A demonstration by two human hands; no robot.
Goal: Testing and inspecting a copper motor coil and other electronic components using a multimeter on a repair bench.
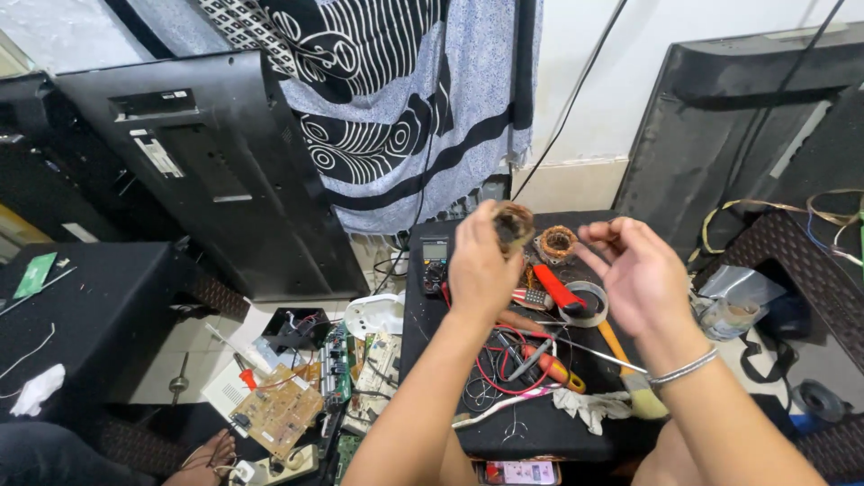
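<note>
My left hand (481,265) is raised over a small black work table (423,315) and grips a round copper wire coil (513,223). My right hand (634,270) is held up beside it, fingers pinched near thin wire that I can barely make out. A silver bracelet sits on my right wrist. Behind the hands, a second copper coil (557,242) rests on the table.
On the table lie a multimeter (435,263), a red-handled cutter (558,288), a tape roll (585,304), red and black test leads (504,369), a screwdriver (549,364) and a brush (630,378). Circuit boards (279,409) lie on the floor at left. Flat-screen back panels (216,171) lean against the walls.
</note>
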